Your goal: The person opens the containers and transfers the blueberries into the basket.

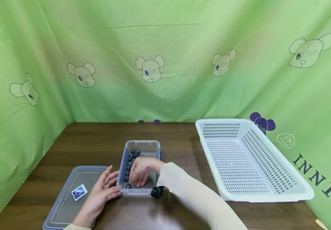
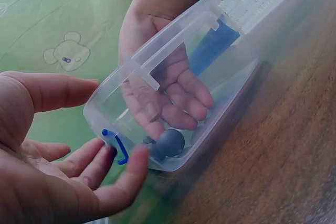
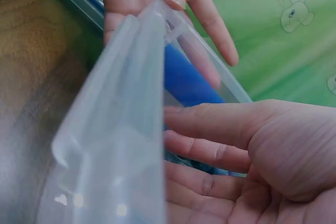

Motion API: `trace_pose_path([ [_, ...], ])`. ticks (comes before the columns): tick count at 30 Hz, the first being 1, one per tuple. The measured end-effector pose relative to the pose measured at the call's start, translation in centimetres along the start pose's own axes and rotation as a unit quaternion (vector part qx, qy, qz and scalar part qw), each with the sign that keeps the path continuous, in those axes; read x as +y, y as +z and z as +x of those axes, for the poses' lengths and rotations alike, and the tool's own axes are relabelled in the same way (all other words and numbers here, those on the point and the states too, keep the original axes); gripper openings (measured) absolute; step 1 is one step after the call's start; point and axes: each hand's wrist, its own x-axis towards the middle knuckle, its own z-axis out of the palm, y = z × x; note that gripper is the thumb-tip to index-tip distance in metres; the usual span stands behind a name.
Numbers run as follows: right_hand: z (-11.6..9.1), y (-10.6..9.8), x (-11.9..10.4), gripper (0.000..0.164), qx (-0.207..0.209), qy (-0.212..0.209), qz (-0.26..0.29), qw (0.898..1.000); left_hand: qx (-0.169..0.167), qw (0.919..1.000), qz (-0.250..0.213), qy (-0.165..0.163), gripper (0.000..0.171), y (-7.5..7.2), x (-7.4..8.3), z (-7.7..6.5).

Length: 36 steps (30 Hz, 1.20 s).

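A clear plastic box [image 1: 140, 192] with blue side clips stands on the table. Blueberries [image 1: 128, 186] line its left side, and a large one shows through the wall in the left wrist view. My right hand [image 1: 143, 171] reaches down inside the box, fingers bent loosely beside the berries; in the right wrist view the box wall partly hides its fingertips. My left hand [image 1: 99, 195] is at the box's near left corner, thumb at the rim and the other fingers spread along the left side.
A blue-edged lid [image 1: 64, 204] with a diamond sticker [image 1: 79, 192] lies left of the box, partly under my left forearm. On the right stands a large white perforated basket [image 1: 223, 191]. A green printed curtain [image 1: 182, 95] surrounds the wooden table [image 1: 96, 140].
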Motion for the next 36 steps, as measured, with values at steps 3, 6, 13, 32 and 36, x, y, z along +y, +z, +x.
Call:
trace_pose_path([
  [3, 0.2, 0.3, 0.0, 0.005, -0.007, -0.002, 0.003, 1.0, -0.001, 1.0, -0.005, 0.007, 0.087, 0.0, -0.2, 0.0],
  [6, 0.3, 0.7, 0.0, 0.005, -0.012, -0.003, 0.005, 1.0, -0.005, 0.9999, -0.012, 0.01, 0.086, 0.1, -0.3, 0.0],
  [13, 0.8, 1.8, 0.0, 0.004, -0.008, -0.009, 0.01, 1.0, -0.013, 0.9995, -0.022, 0.016, 0.085, 0.1, -0.5, -0.1],
  [32, 0.8, 0.4, -0.4, 0.007, -0.013, -0.026, 0.058, 0.998, 0.001, 0.9995, -0.013, 0.027, 0.073, -0.1, -0.8, 0.2],
  [36, 0.5, -0.7, -0.3, 0.007, 0.003, -0.028, 0.067, 0.997, 0.004, 0.9994, -0.015, 0.032, 0.071, -0.2, -1.0, 0.2],
])
